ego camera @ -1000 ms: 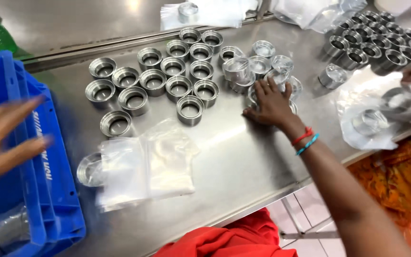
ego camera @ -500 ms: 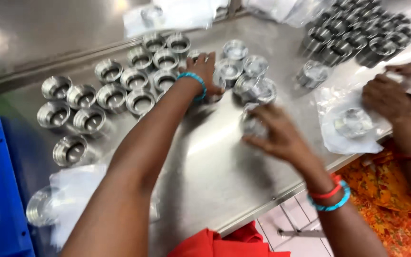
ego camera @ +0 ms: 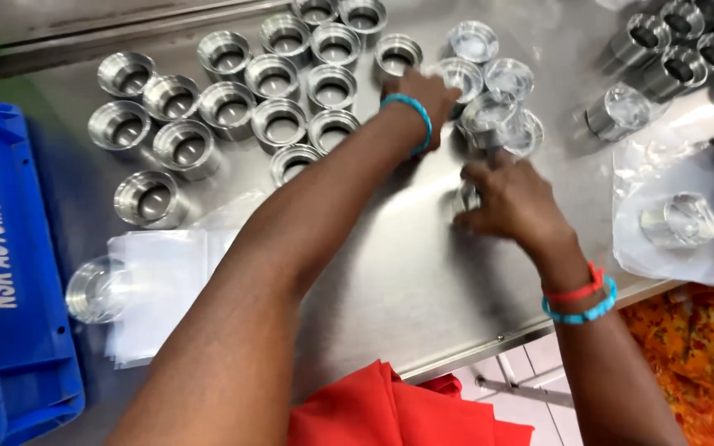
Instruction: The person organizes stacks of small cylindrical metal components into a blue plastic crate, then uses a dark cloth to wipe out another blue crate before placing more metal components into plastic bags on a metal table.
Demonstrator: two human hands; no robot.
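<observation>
A blue crate (ego camera: 10, 272) sits at nine o'clock, its contents cut off; clear plastic bags (ego camera: 159, 289) beside it hold one metal ring (ego camera: 97, 289). The left hand (ego camera: 423, 95) reaches to twelve o'clock, fingers curled on a bagged ring (ego camera: 460, 78) (grip partly hidden); the right hand (ego camera: 514, 202), at two o'clock, closes over a small ring (ego camera: 466, 198), mostly covered, on the steel table (ego camera: 390, 272).

The left hand (ego camera: 423, 95), a second ago hovering over the blue crate (ego camera: 10, 272), now stretches across the steel table (ego camera: 390, 264) to the bagged metal rings (ego camera: 489, 91). The right hand (ego camera: 510, 202) (previously spread flat) now closes over one ring.
</observation>
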